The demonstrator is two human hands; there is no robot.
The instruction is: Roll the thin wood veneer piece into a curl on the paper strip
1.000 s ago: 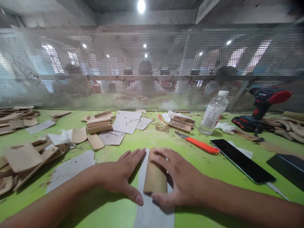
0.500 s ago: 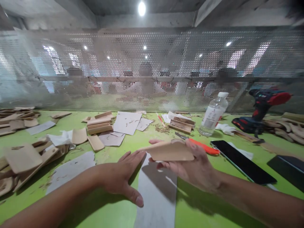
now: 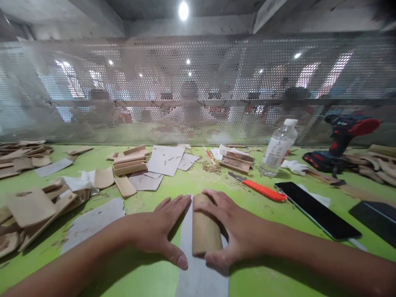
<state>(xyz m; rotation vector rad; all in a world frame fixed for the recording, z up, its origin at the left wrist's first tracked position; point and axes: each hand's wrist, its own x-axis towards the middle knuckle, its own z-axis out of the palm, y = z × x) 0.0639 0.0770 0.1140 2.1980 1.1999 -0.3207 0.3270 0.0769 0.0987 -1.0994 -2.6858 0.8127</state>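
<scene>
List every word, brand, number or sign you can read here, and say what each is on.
No text can be read for certain.
Bottle label: dark and red print, too small and blurred to read.
Power drill: a pale mark on its side, too blurred to read.
Phone: dark screen, no text visible.

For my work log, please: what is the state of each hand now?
Left hand: open, at the edge of the paper, holding nothing.
Right hand: holding the wood piece on the paper.
</scene>
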